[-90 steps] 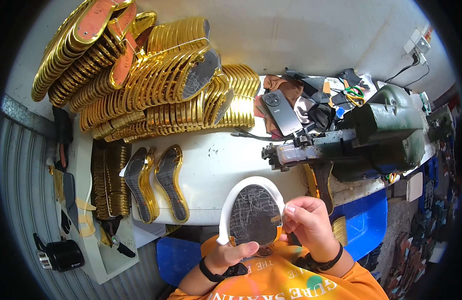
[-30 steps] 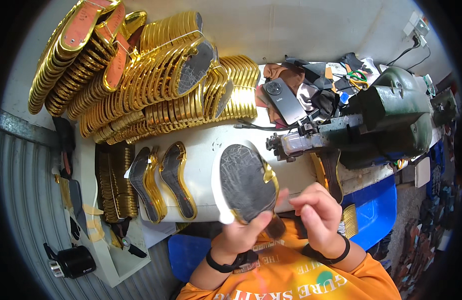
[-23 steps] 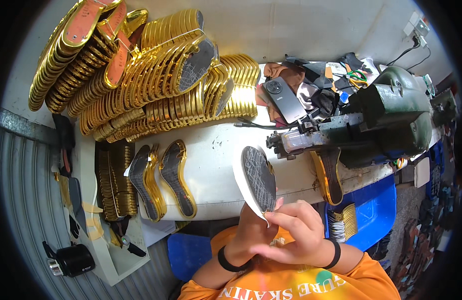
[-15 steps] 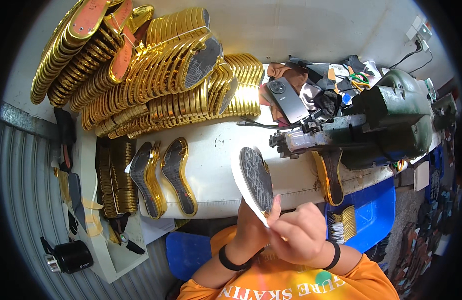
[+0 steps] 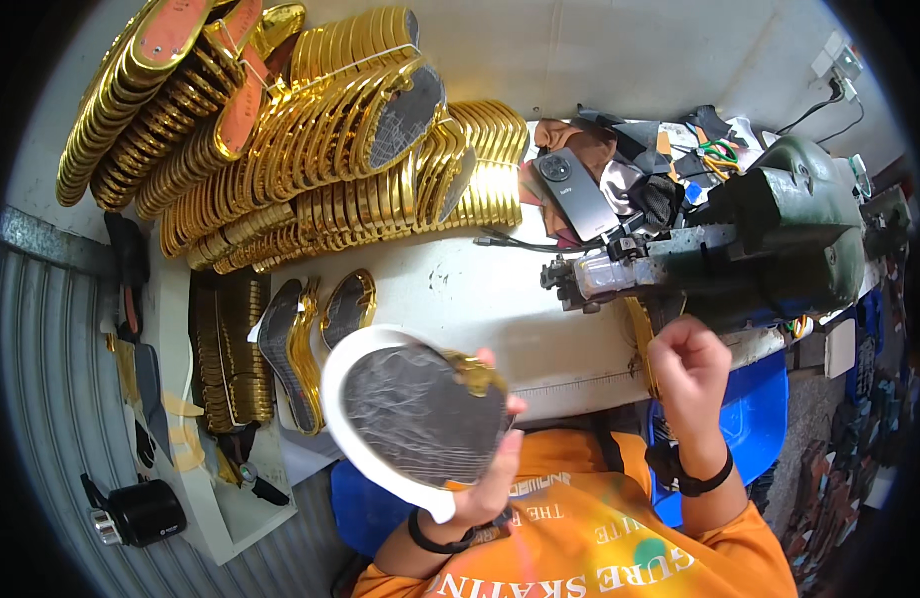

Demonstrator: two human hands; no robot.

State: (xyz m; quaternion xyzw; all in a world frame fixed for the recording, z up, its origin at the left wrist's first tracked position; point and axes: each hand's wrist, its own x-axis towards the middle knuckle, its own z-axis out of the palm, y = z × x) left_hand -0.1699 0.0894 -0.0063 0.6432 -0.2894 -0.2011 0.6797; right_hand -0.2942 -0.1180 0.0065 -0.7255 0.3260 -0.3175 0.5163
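Observation:
My left hand (image 5: 490, 476) grips a shoe insole (image 5: 420, 414) with a dark grey, scratched face. A white strip (image 5: 342, 409) runs along its left edge, and a patch of gold covering shows on its right side. My right hand (image 5: 689, 364) is raised near the sewing machine (image 5: 779, 249), fingers curled closed; whatever they hold, if anything, is hidden. Just left of that hand lies a gold-edged insole (image 5: 641, 339), partly covered. On the left of the table lie two more gold-edged insoles, a near one (image 5: 292, 354) and one (image 5: 348, 307) partly behind the held insole.
Tall bundles of gold-edged insoles (image 5: 310, 149) are stacked at the back left. Beside them lie a phone (image 5: 576, 194), cables, fabric scraps (image 5: 654, 204) and scissors (image 5: 717, 154). Blue bins (image 5: 749, 409) stand below the table edge, and a black cup (image 5: 149, 510) is at lower left.
The insole has moved left and tilted, its dark face turned up toward me, in my left hand. My right hand has left it and risen to the right, near the machine.

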